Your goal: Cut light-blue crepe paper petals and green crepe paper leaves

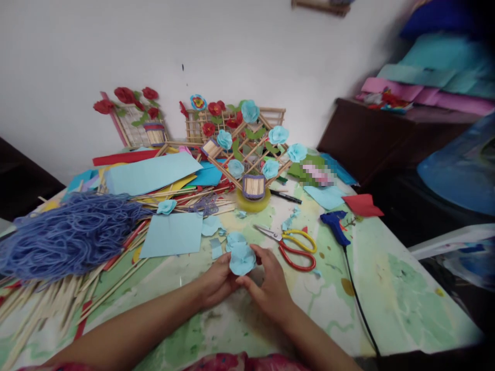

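Note:
Between both hands, just above the table, is a light-blue paper flower piece [243, 258] with rounded, scalloped petals. My left hand [218, 281] pinches its left edge. On the other side, my right hand [268, 275] has its thumb and fingers at the right edge. Behind the piece lies another rounded blue paper cutout [235, 240], partly overlapped by it. To the right of my right hand rest scissors [288, 245] with one yellow and one red handle, blades apart. A square of light-blue paper [172, 235] lies left of the hands.
A wooden-stick lattice with blue paper flowers [251, 154] stands behind, by a roll of yellow tape [253, 203]. A blue glue gun [335, 226] lies right, its cord running to the front edge. Purple yarn [73, 234] and loose sticks [50, 304] cover the left side.

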`<state>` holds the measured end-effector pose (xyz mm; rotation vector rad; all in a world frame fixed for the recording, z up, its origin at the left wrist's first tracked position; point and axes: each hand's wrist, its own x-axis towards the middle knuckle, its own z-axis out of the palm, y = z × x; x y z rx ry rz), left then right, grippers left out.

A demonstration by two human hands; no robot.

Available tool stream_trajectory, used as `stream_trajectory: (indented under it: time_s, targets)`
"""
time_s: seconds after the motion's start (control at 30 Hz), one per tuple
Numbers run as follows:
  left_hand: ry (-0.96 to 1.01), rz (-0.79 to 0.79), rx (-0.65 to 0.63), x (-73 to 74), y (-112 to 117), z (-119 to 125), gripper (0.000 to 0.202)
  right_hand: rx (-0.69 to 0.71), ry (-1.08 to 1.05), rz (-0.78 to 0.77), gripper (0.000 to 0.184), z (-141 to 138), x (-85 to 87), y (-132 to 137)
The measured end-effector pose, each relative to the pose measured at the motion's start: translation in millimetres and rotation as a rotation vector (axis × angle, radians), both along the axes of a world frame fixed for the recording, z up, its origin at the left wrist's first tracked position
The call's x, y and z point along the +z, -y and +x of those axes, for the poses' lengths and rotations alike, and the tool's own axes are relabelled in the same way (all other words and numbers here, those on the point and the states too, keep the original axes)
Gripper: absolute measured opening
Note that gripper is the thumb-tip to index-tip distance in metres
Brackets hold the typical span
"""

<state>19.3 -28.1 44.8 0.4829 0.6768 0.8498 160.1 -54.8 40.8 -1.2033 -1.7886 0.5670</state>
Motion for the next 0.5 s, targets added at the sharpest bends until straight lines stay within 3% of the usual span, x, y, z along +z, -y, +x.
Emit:
stream_trajectory:
  time_s: [0.1,0.2,0.3,0.4,0.5]
  targets:
    - [0.014,0.015,-0.024,5.2,1,2,0.018,0.019,-0.171,0.008,0.053,1,-0.6,0]
    - [0.041,0.039,-0.043,5.3,4,5,0.015,0.013,-0.296,-0.137,0.029,1,-1.4,-5]
    - [0.054,0.063,-0.061,-0.4,6,6,0.010,-0.027,-0.280,-0.227,0.024,2,1.6,-10]
    - [0.074,0.031,-0.037,-5.9,7,4,0.013,-0.083,-0.167,-0.170,0.025,7,16.8,-17]
    - [0.096,0.010,-0.056,-6.1,5,-1,0.019,-0.159,-0.056,-0.050,0.025,19,48.0,-41]
